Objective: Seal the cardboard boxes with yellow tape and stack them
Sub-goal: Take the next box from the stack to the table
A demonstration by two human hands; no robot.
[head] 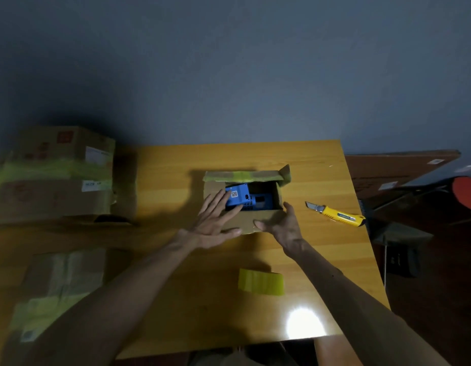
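Hold open box (249, 220) by near-right corner in gripping right hand (284, 225); press flaps level under flat, spread left hand (216, 220) before taping.

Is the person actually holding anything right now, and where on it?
The right hand grips the open cardboard box at its near right corner. The left hand rests flat on its left edge, gripping nothing.
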